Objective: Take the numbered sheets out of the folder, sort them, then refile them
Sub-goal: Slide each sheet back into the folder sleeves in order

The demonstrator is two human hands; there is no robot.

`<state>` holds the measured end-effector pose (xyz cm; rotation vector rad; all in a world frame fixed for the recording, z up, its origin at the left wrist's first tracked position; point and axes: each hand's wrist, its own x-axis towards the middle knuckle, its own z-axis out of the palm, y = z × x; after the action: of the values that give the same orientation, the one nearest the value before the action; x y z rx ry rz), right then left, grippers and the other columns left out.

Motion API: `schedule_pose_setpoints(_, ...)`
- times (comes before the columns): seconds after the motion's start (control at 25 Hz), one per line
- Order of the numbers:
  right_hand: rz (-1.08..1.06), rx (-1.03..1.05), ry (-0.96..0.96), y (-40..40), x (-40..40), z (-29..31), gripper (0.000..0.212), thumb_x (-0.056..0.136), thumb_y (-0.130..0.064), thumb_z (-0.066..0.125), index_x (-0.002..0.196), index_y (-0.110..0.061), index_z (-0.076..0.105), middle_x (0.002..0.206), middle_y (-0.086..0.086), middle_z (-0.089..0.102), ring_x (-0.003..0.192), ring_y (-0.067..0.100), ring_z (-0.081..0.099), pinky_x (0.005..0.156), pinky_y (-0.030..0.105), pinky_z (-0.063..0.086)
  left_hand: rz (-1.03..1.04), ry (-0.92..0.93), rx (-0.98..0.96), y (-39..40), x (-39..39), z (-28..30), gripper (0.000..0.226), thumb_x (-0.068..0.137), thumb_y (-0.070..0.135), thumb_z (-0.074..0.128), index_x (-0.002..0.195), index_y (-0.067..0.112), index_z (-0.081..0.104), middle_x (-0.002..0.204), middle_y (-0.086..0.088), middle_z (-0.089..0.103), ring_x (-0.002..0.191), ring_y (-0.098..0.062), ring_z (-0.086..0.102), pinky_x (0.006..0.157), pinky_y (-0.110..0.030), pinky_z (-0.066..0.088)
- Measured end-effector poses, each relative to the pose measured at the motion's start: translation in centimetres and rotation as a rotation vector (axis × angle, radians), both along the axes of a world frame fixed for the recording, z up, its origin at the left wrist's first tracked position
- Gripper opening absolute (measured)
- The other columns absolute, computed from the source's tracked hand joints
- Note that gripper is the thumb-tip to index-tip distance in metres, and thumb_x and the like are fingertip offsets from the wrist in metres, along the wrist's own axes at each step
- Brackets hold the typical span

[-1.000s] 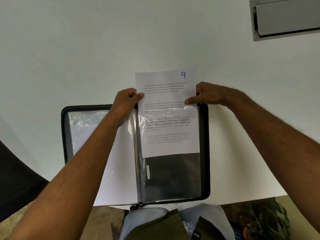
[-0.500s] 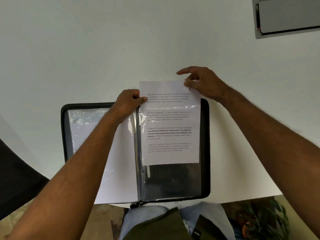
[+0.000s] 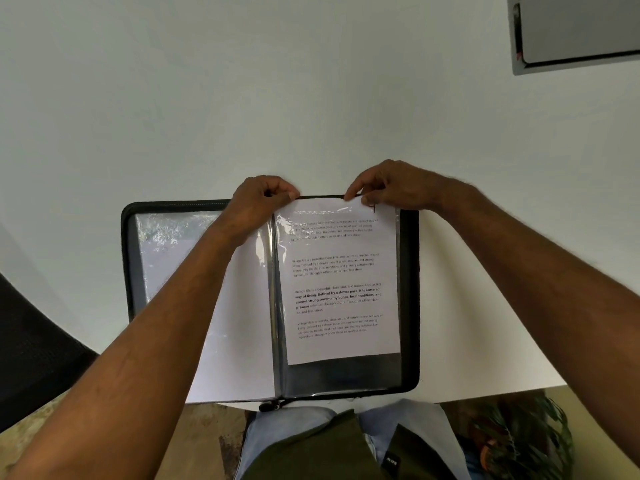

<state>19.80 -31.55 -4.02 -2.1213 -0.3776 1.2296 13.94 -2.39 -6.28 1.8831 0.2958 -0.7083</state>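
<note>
A black zip folder (image 3: 410, 299) lies open on the white table (image 3: 311, 98), with clear plastic sleeves on both sides. A printed sheet (image 3: 341, 292) sits almost wholly inside the right-hand sleeve; its bottom edge stops short of the sleeve's bottom. My left hand (image 3: 258, 202) pinches the sleeve's top edge near the spine. My right hand (image 3: 394, 185) pinches the top right of the sheet and covers its number. The left sleeve (image 3: 166, 251) holds another white sheet, partly hidden by my left forearm.
A grey device (image 3: 575, 32) lies at the table's far right corner. The table's near edge runs just under the folder, which overhangs it slightly at the zip pull (image 3: 268, 407). A dark chair (image 3: 31, 348) stands at the left, a plant (image 3: 519, 434) at the lower right.
The sheet marked 9 has slid down into the right-hand sleeve. My right hand followed its top edge down toward the folder's top; my left hand stayed at the sleeve's opening.
</note>
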Motion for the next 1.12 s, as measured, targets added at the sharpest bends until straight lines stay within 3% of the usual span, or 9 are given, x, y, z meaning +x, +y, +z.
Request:
schedule_pose_setpoints(0.16,0.044,-0.02,-0.002,0.5,-1.0,0.3,0.02,0.095,-0.025,0.063,0.107,-0.031,0.079,0.106,-0.015,0.074,0.102,0.002,0.063,0.09,0.022,0.044,-0.129,-0.037,0.074,-0.2,0.0,0.2,0.004,0.092,0.018,0.075,0.094,0.019,0.079,0.083,0.014,0.066,0.078,0.012,0.06,0.076,-0.007,0.044)
schedule_pose_setpoints(0.28,0.053,-0.06,0.014,0.9,-1.8,0.6,0.022,0.09,-0.043,0.067,0.104,-0.032,0.079,0.102,-0.018,0.073,0.096,-0.001,0.062,0.09,0.027,0.045,-0.216,-0.092,0.106,-0.1,-0.1,-0.5,0.001,0.087,0.024,0.081,0.087,0.024,0.081,0.082,0.01,0.074,0.088,0.001,0.067,0.086,-0.024,0.053)
schedule_pose_setpoints(0.4,0.131,-0.131,-0.025,1.5,-2.8,0.8,0.021,0.088,-0.04,0.067,0.106,-0.035,0.078,0.082,-0.024,0.065,0.081,-0.002,0.056,0.089,0.03,0.044,-0.262,-0.107,0.194,-0.1,-0.4,-1.0,0.012,0.076,0.048,0.084,0.082,0.038,0.08,0.091,0.013,0.073,0.107,-0.019,0.064,0.096,-0.05,0.053)
schedule_pose_setpoints(0.6,0.259,-0.239,-0.169,2.2,-4.3,1.1,0.024,0.09,-0.037,0.067,0.112,-0.04,0.075,0.088,-0.025,0.052,0.106,0.014,0.044,0.1,0.039,0.03,-0.338,-0.2,0.399,-0.7,-1.0,-1.0,0.02,0.079,0.042,0.084,0.094,0.034,0.074,0.109,0.005,0.05,0.115,-0.019,0.043,0.099,-0.039,0.036)
schedule_pose_setpoints(0.68,0.251,-0.272,-0.227,2.1,-4.8,1.2,0.023,0.091,-0.037,0.067,0.113,-0.04,0.074,0.103,-0.012,0.058,0.114,0.021,0.043,0.099,0.04,0.029,-0.404,-0.22,0.45,-1.0,-1.5,-0.6,0.026,0.081,0.042,0.082,0.103,0.033,0.071,0.111,0.004,0.046,0.114,-0.019,0.04,0.097,-0.037,0.033)
schedule_pose_setpoints(0.88,-0.147,-0.1,-0.41,1.0,-7.8,1.0,0.011,0.085,-0.029,0.079,0.095,-0.027,0.075,0.139,0.003,0.049,0.13,0.025,0.042,0.103,0.035,0.036,-0.507,-0.317,0.623,-1.7,-3.6,0.2,0.053,0.08,0.039,0.081,0.126,0.028,0.058,0.133,-0.003,0.046,0.124,-0.027,0.041,0.096,-0.039,0.032)
schedule_pose_setpoints(1.0,-0.514,0.014,-0.421,0.7,-10.5,1.8,0.041,0.081,-0.014,0.083,0.116,-0.019,0.064,0.131,0.002,0.047,0.108,-0.012,0.052,0.093,0.012,0.046,-0.527,-0.384,0.688,-1.8,-7.1,0.4,0.081,0.081,0.035,0.078,0.151,0.02,0.039,0.155,-0.01,0.034,0.14,-0.034,0.034,0.112,-0.045,0.028)
schedule_pose_setpoints(1.04,-0.631,0.028,-0.369,0.6,-11.5,2.0,0.054,0.08,-0.012,0.084,0.125,-0.019,0.056,0.13,0.002,0.046,0.1,-0.014,0.057,0.084,0.008,0.047,-0.505,-0.413,0.701,-1.9,-8.6,0.3,0.09,0.081,0.036,0.078,0.156,0.016,0.033,0.161,-0.014,0.028,0.145,-0.037,0.03,0.115,-0.048,0.028)
schedule_pose_setpoints(1.12,-0.785,0.041,-0.269,0.3,-14.3,2.1,0.068,0.08,-0.015,0.086,0.133,-0.021,0.044,0.131,0.003,0.051,0.101,0.003,0.065,0.081,0.016,0.053,-0.485,-0.488,0.729,-1.9,-12.0,0.3,0.096,0.078,0.039,0.08,0.157,0.012,0.033,0.163,-0.02,0.024,0.146,-0.039,0.031,0.114,-0.051,0.033)
